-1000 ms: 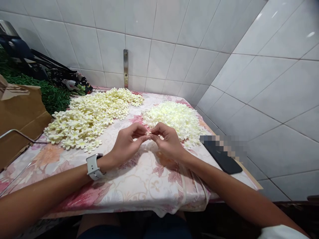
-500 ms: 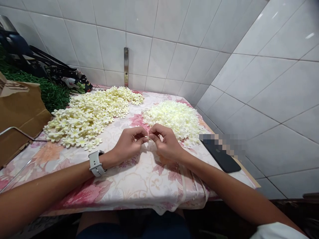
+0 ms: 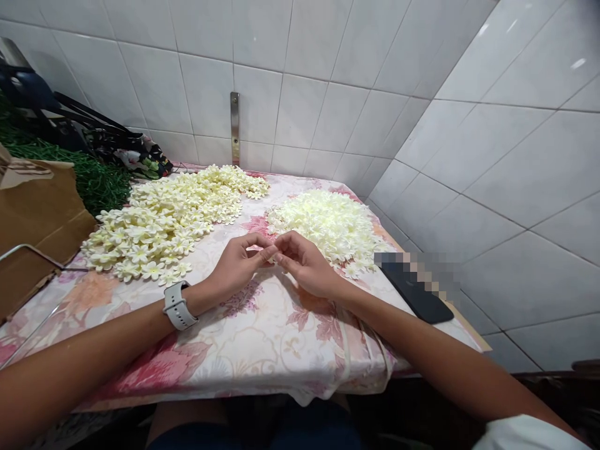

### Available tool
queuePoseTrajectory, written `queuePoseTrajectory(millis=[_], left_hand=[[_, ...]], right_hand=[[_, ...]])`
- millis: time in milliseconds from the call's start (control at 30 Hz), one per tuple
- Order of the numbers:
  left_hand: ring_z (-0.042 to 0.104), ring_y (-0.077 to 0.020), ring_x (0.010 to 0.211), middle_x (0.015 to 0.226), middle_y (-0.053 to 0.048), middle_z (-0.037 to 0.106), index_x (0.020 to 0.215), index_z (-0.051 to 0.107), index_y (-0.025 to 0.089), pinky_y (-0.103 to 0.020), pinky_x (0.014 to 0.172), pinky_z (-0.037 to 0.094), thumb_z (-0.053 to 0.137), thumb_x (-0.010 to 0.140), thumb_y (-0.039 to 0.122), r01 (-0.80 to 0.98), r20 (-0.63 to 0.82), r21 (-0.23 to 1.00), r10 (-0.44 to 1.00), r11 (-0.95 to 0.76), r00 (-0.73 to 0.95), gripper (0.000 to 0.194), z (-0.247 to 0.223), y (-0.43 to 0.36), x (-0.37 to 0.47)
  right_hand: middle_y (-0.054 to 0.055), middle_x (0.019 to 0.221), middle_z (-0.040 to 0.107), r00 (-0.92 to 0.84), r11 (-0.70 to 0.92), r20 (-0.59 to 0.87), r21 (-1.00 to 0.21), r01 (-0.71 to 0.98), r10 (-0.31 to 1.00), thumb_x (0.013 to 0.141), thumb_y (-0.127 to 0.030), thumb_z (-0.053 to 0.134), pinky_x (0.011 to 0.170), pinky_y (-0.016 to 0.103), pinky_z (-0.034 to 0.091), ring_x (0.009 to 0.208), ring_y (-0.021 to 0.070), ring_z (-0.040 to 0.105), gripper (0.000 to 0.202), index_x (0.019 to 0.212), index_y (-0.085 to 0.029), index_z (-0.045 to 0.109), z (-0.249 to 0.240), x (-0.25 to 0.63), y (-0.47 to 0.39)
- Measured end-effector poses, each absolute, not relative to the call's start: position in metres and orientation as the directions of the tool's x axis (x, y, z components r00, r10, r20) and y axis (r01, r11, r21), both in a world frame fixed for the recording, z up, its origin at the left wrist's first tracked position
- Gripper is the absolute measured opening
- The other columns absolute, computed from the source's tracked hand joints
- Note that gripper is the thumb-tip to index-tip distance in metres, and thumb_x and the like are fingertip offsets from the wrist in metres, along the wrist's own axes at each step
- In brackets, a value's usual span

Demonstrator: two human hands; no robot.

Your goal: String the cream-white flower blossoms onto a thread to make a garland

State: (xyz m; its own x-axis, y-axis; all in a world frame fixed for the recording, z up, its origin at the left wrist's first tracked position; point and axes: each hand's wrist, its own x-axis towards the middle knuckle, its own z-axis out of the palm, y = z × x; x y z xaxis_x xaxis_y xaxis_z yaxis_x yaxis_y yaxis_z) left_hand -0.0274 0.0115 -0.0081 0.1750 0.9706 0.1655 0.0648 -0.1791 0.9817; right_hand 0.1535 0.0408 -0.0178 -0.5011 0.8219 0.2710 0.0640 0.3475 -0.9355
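My left hand (image 3: 241,265), with a pale watch on its wrist, and my right hand (image 3: 307,265) meet fingertip to fingertip above the middle of the cloth. Both are closed in a pinch. A small pale bit shows under the fingertips, but the fingers hide most of it and I cannot tell its kind. Just behind my right hand lies a heap of white flower heads (image 3: 328,222). A larger pile of cream-yellow, five-petalled flowers (image 3: 159,228) spreads to the left and back, apart from my left hand.
A flowered tablecloth (image 3: 234,350) covers the table. On the right edge rests a black phone (image 3: 422,297), partly blurred out. At the left stand a brown cardboard box (image 3: 40,219), green artificial grass (image 3: 100,184) and a dark floral bag (image 3: 140,153). Tiled walls (image 3: 309,112) close the back and right.
My fingertips have come closer together, and the small piece between them is now more covered. My left hand has shifted slightly in this pinch. The flower piles look the same.
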Motion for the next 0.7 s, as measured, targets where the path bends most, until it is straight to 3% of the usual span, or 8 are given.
queuePoseTrajectory(millis=[133, 333, 567, 700], left_hand=[[0.064, -0.0141, 0.067, 0.082, -0.001, 0.062, 0.084, 0.058, 0.016, -0.026, 0.057, 0.055, 0.085, 0.068, 0.051, -0.018, 0.144, 0.990, 0.985, -0.143, 0.096, 0.047, -0.0100, 0.0121, -0.0274], [0.055, -0.0083, 0.048, 0.070, 0.004, 0.059, 0.088, 0.054, 0.018, -0.021, 0.045, 0.045, 0.089, 0.062, 0.050, -0.018, 0.135, 0.991, 0.987, -0.134, 0.090, 0.055, -0.0085, 0.0160, -0.0297], [0.062, -0.0126, 0.062, 0.068, -0.001, 0.064, 0.077, 0.063, 0.013, -0.024, 0.058, 0.050, 0.088, 0.064, 0.045, 0.009, 0.093, 0.995, 0.970, -0.098, 0.224, 0.043, -0.0134, 0.0169, -0.0283], [0.059, -0.0108, 0.060, 0.064, -0.001, 0.063, 0.069, 0.065, 0.012, -0.023, 0.059, 0.048, 0.089, 0.064, 0.041, -0.034, 0.070, 0.997, 0.966, -0.064, 0.249, 0.037, -0.0160, 0.0174, -0.0293]], right_hand=[[0.006, 0.094, 0.067, -0.579, 0.390, 0.269, -0.916, 0.093, 0.770, 0.091, -0.045, 0.065, 0.077, 0.031, 0.049, 0.084, 0.0159, 0.062, 0.029, 0.098, -0.017, 0.062, -0.0145, 0.1585, 0.0412], [-0.001, 0.071, 0.061, -0.640, 0.255, 0.164, -0.965, 0.052, 0.751, 0.080, -0.049, 0.077, 0.059, 0.024, 0.042, 0.063, 0.0100, 0.052, 0.036, 0.080, -0.015, 0.063, -0.0145, 0.1605, 0.0470], [0.000, 0.069, 0.065, -0.420, 0.214, 0.182, -0.976, 0.031, 0.889, 0.068, -0.048, 0.086, 0.061, 0.026, 0.046, 0.062, 0.0116, 0.057, 0.039, 0.073, -0.016, 0.065, -0.0122, 0.1588, 0.0472], [-0.001, 0.062, 0.062, -0.477, 0.183, 0.169, -0.983, -0.018, 0.863, 0.064, -0.044, 0.089, 0.054, 0.024, 0.044, 0.055, 0.0099, 0.054, 0.038, 0.066, -0.015, 0.065, -0.0130, 0.1596, 0.0469]])
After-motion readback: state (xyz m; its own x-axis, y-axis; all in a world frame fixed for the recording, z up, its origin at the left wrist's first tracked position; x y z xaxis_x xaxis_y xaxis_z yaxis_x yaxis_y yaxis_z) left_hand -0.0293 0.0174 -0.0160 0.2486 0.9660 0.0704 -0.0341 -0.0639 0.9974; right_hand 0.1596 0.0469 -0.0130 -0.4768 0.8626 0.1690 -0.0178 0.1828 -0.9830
